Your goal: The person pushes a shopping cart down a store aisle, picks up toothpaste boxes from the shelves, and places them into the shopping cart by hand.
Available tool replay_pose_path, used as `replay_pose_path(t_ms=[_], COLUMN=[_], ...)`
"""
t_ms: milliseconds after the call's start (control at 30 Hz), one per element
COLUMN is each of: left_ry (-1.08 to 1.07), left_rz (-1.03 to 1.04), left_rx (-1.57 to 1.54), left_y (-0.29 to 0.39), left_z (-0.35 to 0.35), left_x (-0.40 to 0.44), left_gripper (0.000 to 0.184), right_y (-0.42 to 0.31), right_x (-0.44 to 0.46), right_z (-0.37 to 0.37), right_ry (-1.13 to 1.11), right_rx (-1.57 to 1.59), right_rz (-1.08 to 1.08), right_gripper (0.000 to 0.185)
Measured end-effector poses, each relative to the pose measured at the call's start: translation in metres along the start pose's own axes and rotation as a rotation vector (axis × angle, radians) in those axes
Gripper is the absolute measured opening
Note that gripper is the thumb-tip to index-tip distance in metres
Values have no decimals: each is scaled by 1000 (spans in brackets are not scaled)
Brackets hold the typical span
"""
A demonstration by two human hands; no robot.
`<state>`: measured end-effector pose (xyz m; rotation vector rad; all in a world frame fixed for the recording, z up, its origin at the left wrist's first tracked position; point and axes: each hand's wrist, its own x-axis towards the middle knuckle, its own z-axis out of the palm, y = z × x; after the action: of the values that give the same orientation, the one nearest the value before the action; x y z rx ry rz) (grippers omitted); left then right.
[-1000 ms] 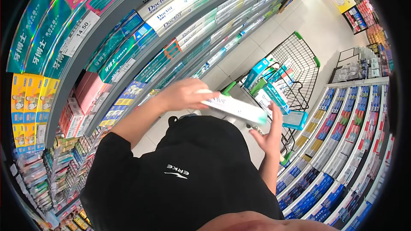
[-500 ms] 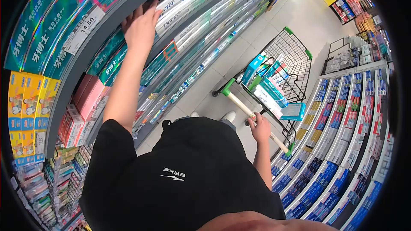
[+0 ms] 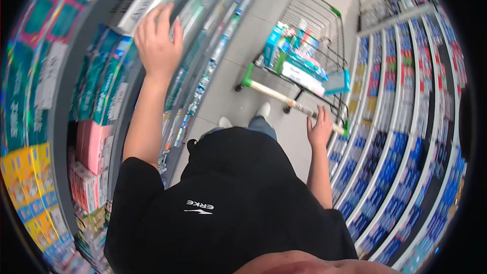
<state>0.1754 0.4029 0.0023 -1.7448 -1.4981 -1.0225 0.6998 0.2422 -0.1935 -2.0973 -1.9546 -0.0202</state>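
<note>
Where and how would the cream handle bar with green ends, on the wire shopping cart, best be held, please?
I'd take the handle bar along its bare left stretch, from the person's side, palm down, fingers curling over it. It is long and slim, runs across in front of the body, and nothing covers it there; the right hand is at its other end.

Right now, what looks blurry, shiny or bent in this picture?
Head view: print on the white boxes and price tag is smeared beyond reading; head view: rainbow glints streak the far-left packaging; head view: the right-hand shelves curve, fisheye-like, inside a dark border; head view: the shirt logo is legible.
</note>
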Motion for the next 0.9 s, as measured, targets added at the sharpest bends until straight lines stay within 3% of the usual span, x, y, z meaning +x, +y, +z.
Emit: replay_pose_path(t_ms=[133,233,333,400,433,600,667,900], left_ry=[-466,-594,-689,-1073,-952,-1025,-1369,-1460], left_rz=[39,171,293,228,216,218,145,115], left_rx=[-533,-724,-727,-513,-517,-464,-314,-218], left_y=[95,166,210,222,221,215,217,205], left_z=[50,86,88,83,95,95,84,86], left_x=[-81,-157,-176,-162,-170,-151,-135,-154], left_gripper=[38,43,50,56,59,79,82,74], right_y=[32,32,24,20,19,10,2,-9], right_x=[-31,-40,-42,-43,-45,-57,-62,-83], right_z=[-19,-18,-9,-10,-11,-28,-37,-57], right_ry=[2,-130,-90,-123,-118,-185,-247,-331], right_rx=[-251,-265,-230,-187,-192,-202,-162,-214], right_rz=[189,241,256,290,277,233,224,99], right_gripper=[82,91,97,99,100,104,103,98])
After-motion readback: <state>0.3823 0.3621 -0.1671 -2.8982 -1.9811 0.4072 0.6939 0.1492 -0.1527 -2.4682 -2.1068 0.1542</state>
